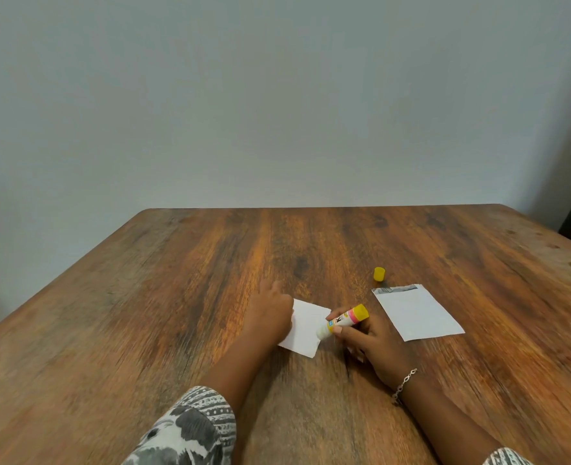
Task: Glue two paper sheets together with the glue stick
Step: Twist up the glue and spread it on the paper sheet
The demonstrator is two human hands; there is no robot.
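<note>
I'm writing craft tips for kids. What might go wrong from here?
The glue stick in the right hand works near the right edge of the small paper, so glue may smear onto the table. The left hand pins only its left side; the free side might crease.

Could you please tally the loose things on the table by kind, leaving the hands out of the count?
Paper sheets: 2, a small sheet under the left hand and a larger sheet lying apart to the right.
Glue stick: 1, held by the right hand, its tip on the small sheet.
Yellow cap: 1, off the stick, beyond the larger sheet.
Total: 4.
</note>
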